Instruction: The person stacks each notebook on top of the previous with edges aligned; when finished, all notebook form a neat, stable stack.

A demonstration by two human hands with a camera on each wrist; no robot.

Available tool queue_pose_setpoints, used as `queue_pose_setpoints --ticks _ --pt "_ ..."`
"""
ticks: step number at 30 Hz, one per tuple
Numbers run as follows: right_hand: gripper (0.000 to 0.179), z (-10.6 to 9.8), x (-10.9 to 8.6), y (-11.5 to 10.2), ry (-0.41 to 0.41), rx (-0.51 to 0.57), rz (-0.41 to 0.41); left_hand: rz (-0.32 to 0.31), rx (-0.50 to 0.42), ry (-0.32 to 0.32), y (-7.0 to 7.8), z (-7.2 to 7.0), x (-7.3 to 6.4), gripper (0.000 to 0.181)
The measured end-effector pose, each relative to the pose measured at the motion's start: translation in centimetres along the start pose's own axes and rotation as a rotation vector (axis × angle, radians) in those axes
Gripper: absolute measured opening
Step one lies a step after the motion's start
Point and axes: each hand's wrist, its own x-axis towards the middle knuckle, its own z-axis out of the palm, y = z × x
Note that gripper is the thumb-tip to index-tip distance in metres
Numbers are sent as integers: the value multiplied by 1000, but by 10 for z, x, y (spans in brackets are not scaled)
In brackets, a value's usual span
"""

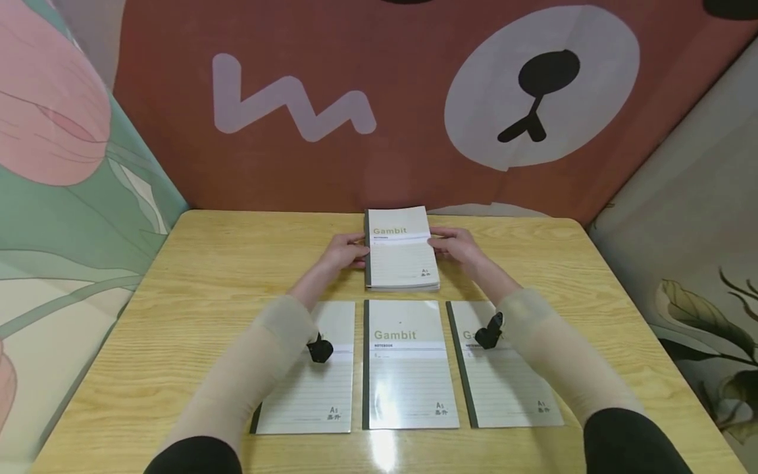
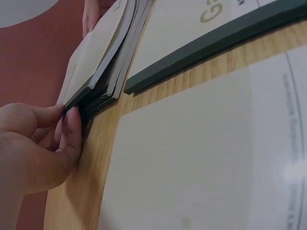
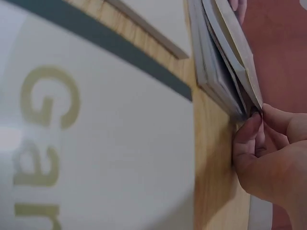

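A stack of notebooks (image 1: 398, 260) with "Gambit" covers lies at the far middle of the table. My left hand (image 1: 345, 251) pinches the dark spine side of the top notebook (image 2: 96, 52), thumb above and fingers beneath. On the opposite side, my right hand (image 1: 454, 245) pinches the same notebook's page edge. Both wrist views show a narrow gap between this notebook and the lower ones (image 3: 211, 72). Nearer to me, three matching notebooks lie flat in a row: a left one (image 1: 308, 401), a middle one (image 1: 408, 388) and a right one (image 1: 509, 401). My forearms partly cover the outer two.
The wooden table (image 1: 225, 263) meets a red-brown printed backdrop (image 1: 284, 178) right behind the stack. Patterned panels stand at the left (image 1: 71, 217) and right (image 1: 681, 217). Bare wood shows on both sides of the notebooks.
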Motion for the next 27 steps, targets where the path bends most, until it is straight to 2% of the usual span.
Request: queue_pose_setpoints --ticks 8,22,27 --pt "49 -3 7 9 -2 -3 -40 4 34 4 -5 2 6 57" --pt "49 -5 11 15 -6 -40 -78 -26 129 8 -1 5 6 57" --pt "50 -6 10 15 -18 -90 -93 -25 156 5 -1 6 4 57"
